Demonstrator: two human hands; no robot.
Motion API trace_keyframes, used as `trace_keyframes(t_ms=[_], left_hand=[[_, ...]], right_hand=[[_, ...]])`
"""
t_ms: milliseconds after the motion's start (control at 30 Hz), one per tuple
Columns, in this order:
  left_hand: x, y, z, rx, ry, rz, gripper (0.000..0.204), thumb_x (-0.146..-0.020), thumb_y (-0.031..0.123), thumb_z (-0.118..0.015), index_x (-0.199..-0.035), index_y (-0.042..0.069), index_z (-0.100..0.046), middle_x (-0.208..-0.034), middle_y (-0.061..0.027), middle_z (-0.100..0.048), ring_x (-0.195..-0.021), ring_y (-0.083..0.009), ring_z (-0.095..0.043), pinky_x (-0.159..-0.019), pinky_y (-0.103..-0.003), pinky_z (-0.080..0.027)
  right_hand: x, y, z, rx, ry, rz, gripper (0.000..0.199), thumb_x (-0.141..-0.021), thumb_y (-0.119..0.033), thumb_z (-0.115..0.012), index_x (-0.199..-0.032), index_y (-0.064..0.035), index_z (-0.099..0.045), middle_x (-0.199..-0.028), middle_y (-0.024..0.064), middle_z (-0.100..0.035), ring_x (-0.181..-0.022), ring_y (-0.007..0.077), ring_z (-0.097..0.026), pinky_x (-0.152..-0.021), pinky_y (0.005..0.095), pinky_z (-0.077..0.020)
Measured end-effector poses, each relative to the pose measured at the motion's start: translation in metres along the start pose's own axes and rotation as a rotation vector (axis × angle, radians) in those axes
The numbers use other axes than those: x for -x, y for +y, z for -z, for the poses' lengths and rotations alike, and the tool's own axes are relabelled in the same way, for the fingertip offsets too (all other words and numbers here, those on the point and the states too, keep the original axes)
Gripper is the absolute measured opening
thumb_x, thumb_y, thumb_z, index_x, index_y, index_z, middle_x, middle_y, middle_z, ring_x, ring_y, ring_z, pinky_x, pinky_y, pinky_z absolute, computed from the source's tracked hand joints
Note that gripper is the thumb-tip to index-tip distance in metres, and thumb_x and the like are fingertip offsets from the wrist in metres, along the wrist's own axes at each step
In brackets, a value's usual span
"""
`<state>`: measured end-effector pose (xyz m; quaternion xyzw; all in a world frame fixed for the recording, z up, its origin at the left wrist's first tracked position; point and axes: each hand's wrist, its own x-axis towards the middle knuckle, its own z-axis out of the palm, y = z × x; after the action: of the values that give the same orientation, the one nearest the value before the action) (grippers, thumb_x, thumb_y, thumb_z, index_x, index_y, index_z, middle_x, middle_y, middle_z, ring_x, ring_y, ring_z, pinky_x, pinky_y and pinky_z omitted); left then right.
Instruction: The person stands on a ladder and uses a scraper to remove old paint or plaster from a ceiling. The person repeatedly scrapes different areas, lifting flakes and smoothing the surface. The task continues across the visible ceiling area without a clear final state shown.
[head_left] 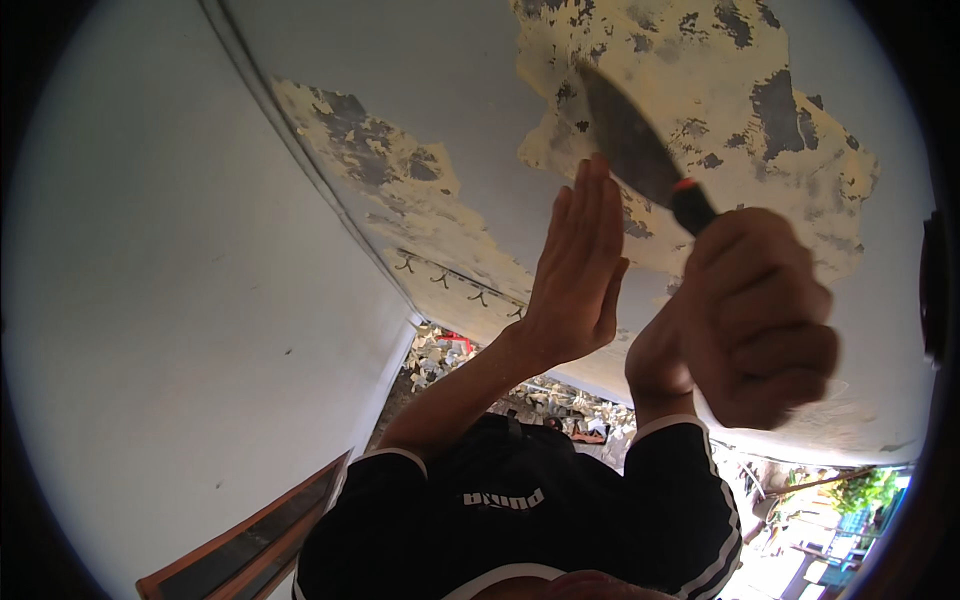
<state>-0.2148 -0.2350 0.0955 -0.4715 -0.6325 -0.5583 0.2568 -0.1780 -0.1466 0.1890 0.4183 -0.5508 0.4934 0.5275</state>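
Observation:
My right hand [762, 318] is wrapped round the dark handle of a paint scraper [632, 145]. Its broad metal blade points up and to the left, with an orange-red band where blade meets handle. Behind the blade stands a grey wall [455, 115], its paint stripped in large patches down to a yellowish layer [735, 80]. My left hand [580, 268] is raised with its fingers stretched straight and together, holding nothing. Its fingertips are close beside the blade's lower edge; I cannot tell whether they touch the blade or the wall.
A rail of hooks [440, 275] is fixed low on the stripped wall. A pale wall [180, 260] adjoins on the left, with a wooden-framed panel [250, 535] below. Pale flakes [590, 408] litter the floor. Green plants [868, 490] show in a bright area at lower right.

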Motion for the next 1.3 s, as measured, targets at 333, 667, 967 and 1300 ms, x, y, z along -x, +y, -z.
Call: trace_keyframes(t_ms=[333,667,967,1300], left_hand=[[-0.004,-0.005,-0.008,-0.058,0.022,0.023,0.063,-0.095,0.003,-0.042,-0.151,-0.016,-0.02,-0.157,-0.0411,-0.018,-0.149,-0.0532,-0.016,-0.119,-0.059,-0.017],[0.008,-0.045,-0.008,-0.156,0.134,0.041,0.062,-0.102,0.014,-0.037,-0.151,-0.018,-0.015,-0.157,-0.0413,-0.014,-0.149,-0.0532,-0.013,-0.12,-0.06,-0.013],[0.006,-0.034,-0.001,-0.255,-0.05,-0.039,0.073,-0.099,0.019,-0.048,-0.154,-0.013,-0.013,-0.16,-0.0383,-0.012,-0.15,-0.0509,-0.014,-0.12,-0.06,-0.014],[0.012,-0.018,-0.029,-0.022,0.105,-0.042,0.09,-0.092,0.022,-0.067,-0.156,-0.008,-0.012,-0.162,-0.0344,-0.01,-0.151,-0.0489,-0.015,-0.12,-0.058,-0.017]], right_hand=[[0.005,0.018,-0.018,-0.017,-0.003,0.01,0.037,-0.099,-0.019,-0.051,-0.066,-0.0035,-0.045,-0.056,0.0068,-0.048,-0.047,0.0184,-0.046,-0.045,0.0332,-0.0374],[0.009,0.052,-0.024,-0.062,-0.039,0.068,0.036,-0.1,-0.015,-0.048,-0.066,-0.0056,-0.038,-0.057,0.0083,-0.046,-0.049,0.019,-0.044,-0.046,0.0357,-0.0369],[0.022,0.009,-0.037,0.221,0.075,-0.045,0.037,-0.093,-0.015,-0.056,-0.06,-0.0083,-0.039,-0.059,0.0075,-0.05,-0.051,0.021,-0.047,-0.051,0.0372,-0.0428],[0.041,-0.013,-0.009,0.296,0.132,-0.068,0.035,-0.108,-0.02,-0.044,-0.082,0.0015,-0.052,-0.081,0.0187,-0.064,-0.08,0.0266,-0.064,-0.068,0.0396,-0.0527]])
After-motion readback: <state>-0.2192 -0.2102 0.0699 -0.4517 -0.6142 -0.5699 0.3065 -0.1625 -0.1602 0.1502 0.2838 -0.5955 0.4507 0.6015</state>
